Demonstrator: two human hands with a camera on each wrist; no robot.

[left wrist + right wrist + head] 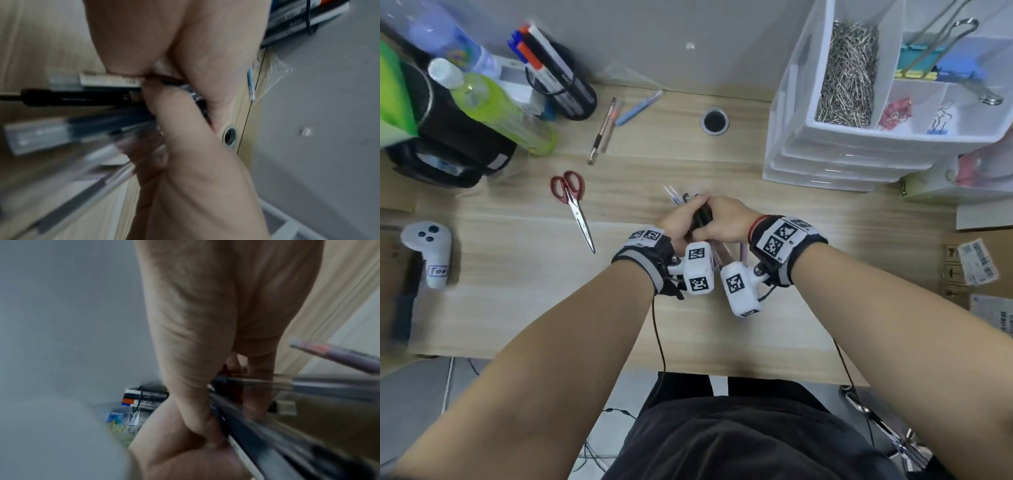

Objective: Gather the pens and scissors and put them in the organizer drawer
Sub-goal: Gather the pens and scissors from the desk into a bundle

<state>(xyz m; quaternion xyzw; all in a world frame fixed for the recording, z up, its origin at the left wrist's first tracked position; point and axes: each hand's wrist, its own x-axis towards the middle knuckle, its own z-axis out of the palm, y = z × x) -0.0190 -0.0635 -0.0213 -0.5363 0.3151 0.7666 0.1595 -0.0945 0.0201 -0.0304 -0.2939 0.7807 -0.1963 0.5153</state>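
Note:
Both hands meet over the middle of the desk and grip one bundle of pens (700,214). My left hand (674,228) curls round it from the left, my right hand (722,219) from the right. In the left wrist view the pens (82,97) stick out leftward from the curled fingers; in the right wrist view the pens (267,418) run blurred past the fingers. Red-handled scissors (573,205) lie on the desk to the left. Three more pens (609,126) lie further back. The white organizer (859,137) stands at the back right, its top drawer pulled open.
A black mesh holder with markers (561,78), a green bottle (496,106) and a black bag (441,150) crowd the back left. A white controller (428,250) lies at the left edge. A cable hole (715,120) sits mid-back. Cardboard with labels (976,263) lies right.

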